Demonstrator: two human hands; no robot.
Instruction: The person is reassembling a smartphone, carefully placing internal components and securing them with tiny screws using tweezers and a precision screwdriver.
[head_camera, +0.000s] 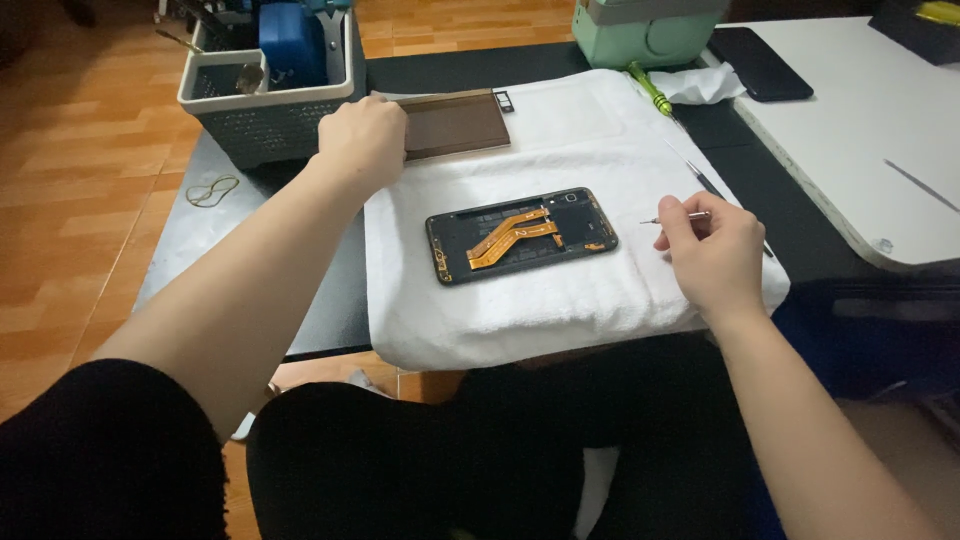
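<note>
**Hands apart over an opened phone**

Phone first: the opened phone (521, 236), its back off and orange flex cables showing, lies flat on the white towel (560, 300) between your two hands, touching neither of them.

Your left hand (362, 140) is reached out to the far left edge of the towel. Its fingers are curled down and closed over the near end of a flat brown panel (455, 122), which lies on the towel beyond the phone. Whether you are gripping the panel or only pressing on it cannot be told from this angle, since the fingertips are hidden under the hand.

Your right hand (712, 256) rests on the right side of the towel, near the phone's right end but clear of it. Thumb and fingers are drawn together in a pinch around a thin metal tool (672, 219), whose fine tip points left toward the phone and stops short of it.

Beyond your left hand stands a grey basket (262, 110) with blue things in it. A green-handled screwdriver (649, 89) lies at the towel's far right corner, and a rubber band (211, 190) sits on the dark tabletop (330, 300) to the left.
</note>
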